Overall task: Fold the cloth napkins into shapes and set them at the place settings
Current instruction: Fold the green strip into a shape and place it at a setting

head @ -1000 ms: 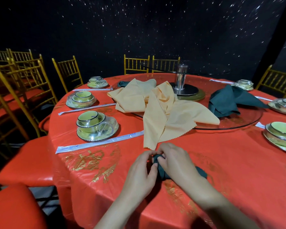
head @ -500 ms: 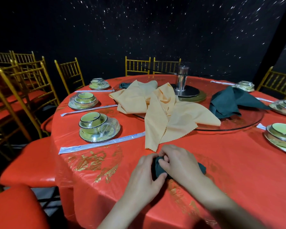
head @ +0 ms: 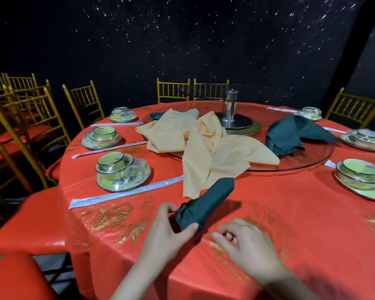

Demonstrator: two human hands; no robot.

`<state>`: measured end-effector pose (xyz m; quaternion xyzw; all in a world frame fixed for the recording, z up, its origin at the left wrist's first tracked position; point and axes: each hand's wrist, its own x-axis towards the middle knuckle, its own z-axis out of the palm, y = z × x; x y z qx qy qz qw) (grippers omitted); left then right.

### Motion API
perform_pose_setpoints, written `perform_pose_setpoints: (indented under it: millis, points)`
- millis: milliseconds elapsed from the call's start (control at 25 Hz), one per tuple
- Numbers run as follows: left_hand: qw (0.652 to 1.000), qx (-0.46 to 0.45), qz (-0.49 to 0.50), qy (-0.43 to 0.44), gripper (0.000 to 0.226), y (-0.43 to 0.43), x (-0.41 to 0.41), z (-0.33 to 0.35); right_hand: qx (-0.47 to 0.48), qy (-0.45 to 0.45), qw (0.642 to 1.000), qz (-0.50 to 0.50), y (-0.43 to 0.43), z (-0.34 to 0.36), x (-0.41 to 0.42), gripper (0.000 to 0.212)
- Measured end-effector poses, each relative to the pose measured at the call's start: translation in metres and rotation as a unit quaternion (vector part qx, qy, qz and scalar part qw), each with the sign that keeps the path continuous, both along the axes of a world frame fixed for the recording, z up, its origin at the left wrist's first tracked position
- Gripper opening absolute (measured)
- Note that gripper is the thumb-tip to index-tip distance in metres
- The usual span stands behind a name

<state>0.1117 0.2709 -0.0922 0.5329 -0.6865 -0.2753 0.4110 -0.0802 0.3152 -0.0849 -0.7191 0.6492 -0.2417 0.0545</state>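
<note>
Shaping rolled dark green cloth napkin (head: pixel 206 202), tilted over red-clothed round surface (head: pixel 290 215) near front edge | left grip (head: pixel 167 230) pinches its lower end | right grip (head: pixel 245 243) loosely curled, empty, beside | advice: pinch firmly, prevent unrolling.

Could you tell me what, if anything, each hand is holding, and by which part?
The left hand pinches the rolled dark green cloth napkin at its near bunched end; the right hand holds nothing.
</note>
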Motion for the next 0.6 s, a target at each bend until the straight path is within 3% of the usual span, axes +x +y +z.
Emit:
perform_pose_setpoints:
  millis: [80,280,400,480,600]
  points:
    - [0.998,0.003,0.005,-0.062,0.053,0.001,0.007,-0.001,-0.001,-0.026,0.999,0.023,-0.008,-0.003,0.002,0.054]
    - [0.963,-0.028,0.027,-0.265,0.089,-0.002,0.031,-0.002,0.037,-0.123,0.987,0.092,-0.021,-0.001,0.025,0.031]
    - [0.95,0.023,-0.048,-0.309,0.121,-0.001,0.034,-0.003,0.019,-0.166,0.982,0.084,-0.019,-0.002,0.037,0.023]
    - [0.95,0.057,-0.106,-0.288,0.115,-0.006,0.032,-0.003,0.021,-0.176,0.982,0.064,-0.016,0.0,0.038,0.026]
    - [0.943,0.103,-0.16,-0.273,0.079,-0.017,0.029,0.003,0.036,-0.167,0.984,0.038,-0.013,0.012,0.033,0.029]
